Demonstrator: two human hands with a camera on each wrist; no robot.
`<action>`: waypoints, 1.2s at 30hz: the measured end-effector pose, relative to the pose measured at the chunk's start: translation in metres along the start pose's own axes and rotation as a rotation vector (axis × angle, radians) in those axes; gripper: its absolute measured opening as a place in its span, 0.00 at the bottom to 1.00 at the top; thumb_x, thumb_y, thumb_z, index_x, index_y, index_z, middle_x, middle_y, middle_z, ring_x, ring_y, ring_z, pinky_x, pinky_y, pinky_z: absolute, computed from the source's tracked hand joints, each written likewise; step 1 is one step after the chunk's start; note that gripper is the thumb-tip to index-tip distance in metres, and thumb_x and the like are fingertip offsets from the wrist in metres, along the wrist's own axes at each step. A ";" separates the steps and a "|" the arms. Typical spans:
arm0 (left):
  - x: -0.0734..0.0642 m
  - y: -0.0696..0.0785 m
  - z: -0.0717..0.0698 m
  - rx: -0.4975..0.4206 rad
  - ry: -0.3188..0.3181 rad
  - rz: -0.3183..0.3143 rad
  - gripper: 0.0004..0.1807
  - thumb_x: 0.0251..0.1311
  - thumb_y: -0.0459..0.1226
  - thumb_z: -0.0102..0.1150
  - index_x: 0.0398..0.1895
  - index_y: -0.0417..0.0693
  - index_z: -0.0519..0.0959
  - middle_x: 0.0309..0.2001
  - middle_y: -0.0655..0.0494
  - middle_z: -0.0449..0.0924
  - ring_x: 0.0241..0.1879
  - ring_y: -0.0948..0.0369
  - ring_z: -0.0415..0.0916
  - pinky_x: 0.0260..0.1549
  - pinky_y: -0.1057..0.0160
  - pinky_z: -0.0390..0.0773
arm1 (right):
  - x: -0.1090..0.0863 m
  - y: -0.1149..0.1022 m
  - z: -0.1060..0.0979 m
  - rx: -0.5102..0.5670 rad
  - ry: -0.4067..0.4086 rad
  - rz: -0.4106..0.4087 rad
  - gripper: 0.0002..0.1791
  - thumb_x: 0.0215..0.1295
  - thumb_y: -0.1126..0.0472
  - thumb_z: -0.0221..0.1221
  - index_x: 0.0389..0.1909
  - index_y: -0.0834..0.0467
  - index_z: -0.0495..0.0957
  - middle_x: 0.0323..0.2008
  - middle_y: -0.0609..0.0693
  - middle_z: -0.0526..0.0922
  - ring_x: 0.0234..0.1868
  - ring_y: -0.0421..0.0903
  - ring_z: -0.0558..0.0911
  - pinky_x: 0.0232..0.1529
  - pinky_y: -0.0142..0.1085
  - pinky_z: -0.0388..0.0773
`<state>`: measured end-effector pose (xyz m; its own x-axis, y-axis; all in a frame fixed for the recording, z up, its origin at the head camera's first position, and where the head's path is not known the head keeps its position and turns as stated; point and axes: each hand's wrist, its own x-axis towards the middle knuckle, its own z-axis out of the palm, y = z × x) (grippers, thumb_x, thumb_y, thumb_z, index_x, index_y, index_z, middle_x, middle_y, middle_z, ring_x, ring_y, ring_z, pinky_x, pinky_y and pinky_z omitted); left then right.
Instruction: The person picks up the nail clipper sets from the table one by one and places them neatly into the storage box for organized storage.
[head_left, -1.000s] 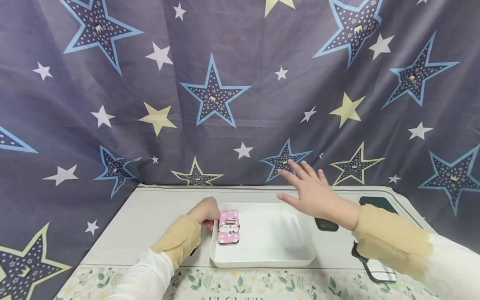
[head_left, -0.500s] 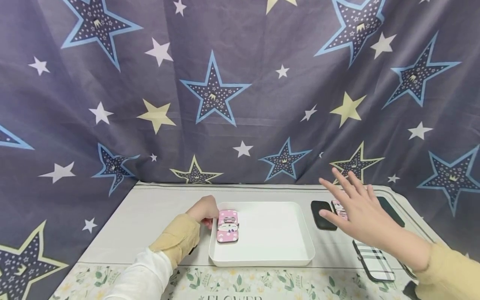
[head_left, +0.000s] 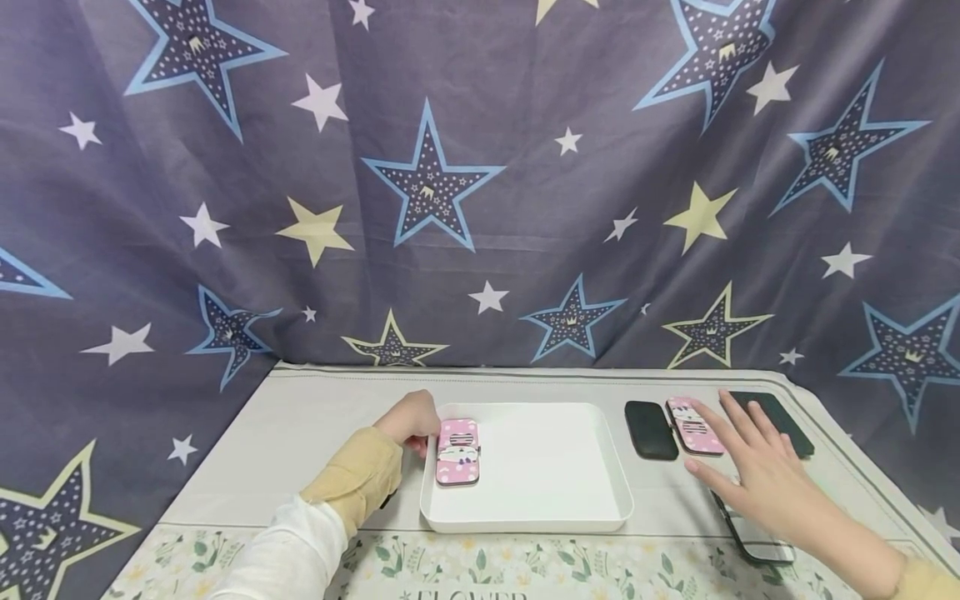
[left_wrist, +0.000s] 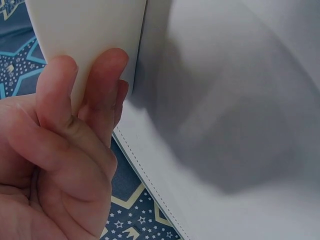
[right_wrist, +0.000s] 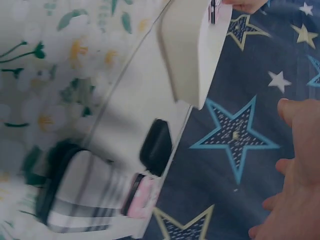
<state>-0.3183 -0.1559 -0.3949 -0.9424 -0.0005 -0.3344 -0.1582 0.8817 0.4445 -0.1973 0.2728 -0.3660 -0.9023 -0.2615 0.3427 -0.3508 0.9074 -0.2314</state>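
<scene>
My left hand [head_left: 412, 419] grips the left wall of a white tray [head_left: 547, 475]. In the left wrist view its curled fingers press the outside of the tray wall [left_wrist: 90, 30]; the thumb's grip is not clear there. A pink polka-dot case with a cartoon figure [head_left: 457, 471] lies inside the tray along its left side. Fingers spread and holding nothing, my right hand [head_left: 765, 475] is over the group of cases at the right. Its fingertips overlap a second pink case [head_left: 684, 414] in the head view; contact cannot be told.
Beside the tray lies a black case [head_left: 650, 430]. A dark green flat case [head_left: 791, 417] sits at the back right, and a plaid case [right_wrist: 85, 190] nearer the front, partly hidden by the right hand in the head view. A star-patterned curtain [head_left: 510, 208] hangs behind the table.
My right hand has moved right and down, from above the tray's right side to over the cases, uncovering the black one. The left hand and the tray have stayed put.
</scene>
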 end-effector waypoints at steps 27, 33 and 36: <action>0.003 -0.002 0.002 -0.009 0.016 0.008 0.05 0.50 0.25 0.51 0.24 0.28 0.75 0.05 0.54 0.71 0.04 0.66 0.65 0.03 0.74 0.64 | -0.017 0.046 0.069 0.013 -0.320 0.212 0.52 0.63 0.35 0.49 0.65 0.78 0.50 0.59 0.80 0.61 0.60 0.78 0.58 0.56 0.69 0.59; 0.002 -0.001 0.001 -0.010 0.011 0.005 0.05 0.50 0.25 0.52 0.28 0.26 0.76 0.06 0.53 0.71 0.04 0.65 0.65 0.03 0.74 0.64 | -0.014 0.045 0.068 -0.060 -0.354 0.218 0.42 0.63 0.42 0.54 0.58 0.79 0.62 0.57 0.80 0.64 0.60 0.77 0.60 0.57 0.67 0.60; 0.002 -0.001 0.001 -0.005 0.008 0.002 0.05 0.50 0.25 0.52 0.26 0.27 0.76 0.06 0.54 0.71 0.04 0.66 0.65 0.03 0.74 0.64 | -0.013 0.044 0.068 -0.090 -0.343 0.206 0.40 0.61 0.44 0.57 0.57 0.76 0.66 0.55 0.78 0.66 0.58 0.76 0.63 0.56 0.66 0.63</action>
<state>-0.3199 -0.1558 -0.3971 -0.9451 -0.0023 -0.3267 -0.1576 0.8792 0.4497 -0.2179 0.2933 -0.4427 -0.9880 -0.1515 -0.0292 -0.1441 0.9735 -0.1773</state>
